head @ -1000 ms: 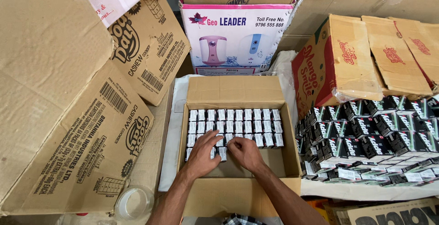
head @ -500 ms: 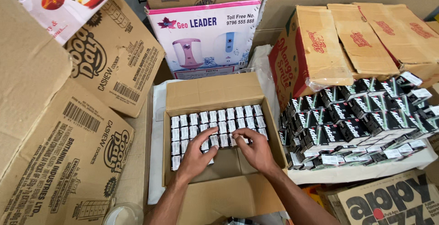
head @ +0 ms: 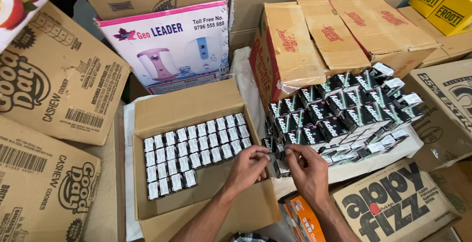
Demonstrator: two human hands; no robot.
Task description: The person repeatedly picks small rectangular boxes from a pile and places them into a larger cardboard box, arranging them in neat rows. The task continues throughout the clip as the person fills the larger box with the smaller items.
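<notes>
While both hands met at the near left edge of the stack of small black cartons [head: 344, 114], the left hand [head: 248, 168] and right hand [head: 307, 170] pinched one small carton [head: 280, 166] between their fingertips. It sat over the right wall of the open cardboard box [head: 191, 107], whose far rows were already filled. A careless tug there risked toppling the loosely piled stack off the white-covered worktop [head: 413, 146], or dropping the carton into the gap beside the box.

Small box [head: 279, 166] between both hands: mostly hidden by fingers. Yellow cartons [head: 442, 1] cut off at top edge (right corner too).
</notes>
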